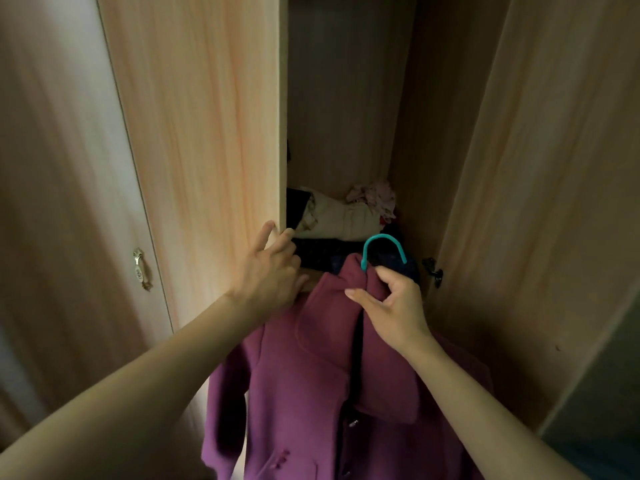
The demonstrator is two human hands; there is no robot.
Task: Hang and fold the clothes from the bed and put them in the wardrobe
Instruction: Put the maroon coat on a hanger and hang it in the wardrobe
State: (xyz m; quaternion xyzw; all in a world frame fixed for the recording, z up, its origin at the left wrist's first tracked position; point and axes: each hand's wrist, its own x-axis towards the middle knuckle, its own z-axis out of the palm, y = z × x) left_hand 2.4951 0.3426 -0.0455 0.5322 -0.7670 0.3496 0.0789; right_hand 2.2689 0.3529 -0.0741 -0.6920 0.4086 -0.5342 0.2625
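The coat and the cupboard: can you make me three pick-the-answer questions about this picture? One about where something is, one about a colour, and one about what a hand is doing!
1. Where is the heap of folded clothes?
A. On the floor outside
B. On a shelf inside the wardrobe
C. On the person's arm

2. What colour is the hanger hook?
A. Teal
B. Red
C. White

3. What is the left hand doing?
A. Hanging loose
B. Pinching the hook
C. Gripping the door's edge

Answers:
1 B, the folded clothes lie inside the wardrobe.
2 A, the hanger hook above the purple coat is teal.
3 C, the left hand curls its fingers round the door; the right hand holds the coat's collar.
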